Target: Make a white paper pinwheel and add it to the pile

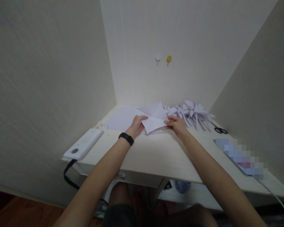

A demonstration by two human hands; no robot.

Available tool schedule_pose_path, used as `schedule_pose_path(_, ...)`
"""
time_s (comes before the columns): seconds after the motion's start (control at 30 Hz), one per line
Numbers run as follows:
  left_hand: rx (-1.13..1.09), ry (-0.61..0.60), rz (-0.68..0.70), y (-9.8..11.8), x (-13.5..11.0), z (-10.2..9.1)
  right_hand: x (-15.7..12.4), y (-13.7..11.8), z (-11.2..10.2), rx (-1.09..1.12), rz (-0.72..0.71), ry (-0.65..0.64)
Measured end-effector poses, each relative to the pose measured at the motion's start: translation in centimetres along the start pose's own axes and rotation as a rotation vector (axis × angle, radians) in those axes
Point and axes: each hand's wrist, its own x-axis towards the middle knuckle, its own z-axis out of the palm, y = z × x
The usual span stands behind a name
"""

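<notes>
Between my hands is a white sheet of paper (155, 118), creased and with pointed corners, held just above the desk. My left hand (137, 125), with a black band on its wrist, pinches its left edge, thumb on top. On the opposite edge, my right hand (176, 125) grips the paper between thumb and fingers. A flat stack of white paper (120, 118) lies behind and left of my left hand. Beyond my right hand several folded white paper pinwheels (191, 110) with paper sticks are heaped together.
Black-handled scissors (220, 130) lie right of the pinwheels. A tablet-like device (236, 159), blurred out, rests at the right with a cable. A white box-shaped device (84, 144) sits on the left edge, near small paper scraps (101, 125). Walls enclose the desk (153, 157).
</notes>
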Motion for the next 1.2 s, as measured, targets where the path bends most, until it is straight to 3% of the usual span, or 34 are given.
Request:
schedule_pose_path(0.1,-0.056,0.058,-0.052,0.1,0.2,-0.1,-0.3,-0.5,0.0,0.012,0.038,-0.104)
schedule_pose_path(0.23,-0.101,0.13,-0.055,0.1,0.3,0.0,-0.9,-1.4,0.6,-0.072,-0.132,-0.323)
schedule_pose_path(0.37,-0.105,0.146,-0.066,0.2,0.2,0.2,-0.5,-0.9,1.0,-0.222,-0.292,-0.201)
schedule_pose_path(0.57,-0.032,0.15,-0.056,0.2,-0.2,0.7,0.0,0.2,0.8,-0.463,-0.381,0.072)
schedule_pose_path(0.73,-0.083,0.12,-0.083,0.5,-0.4,0.6,-0.1,0.5,0.8,-0.464,-0.372,0.111)
schedule_pose_path(1.03,0.017,-0.24,-0.109,1.3,-1.2,0.4,-0.4,-0.1,0.8,-0.106,-0.142,0.1)
schedule_pose_path(1.2,0.057,-0.249,-0.094,0.4,-1.3,0.7,-0.8,-0.5,1.2,-0.081,-0.188,0.049)
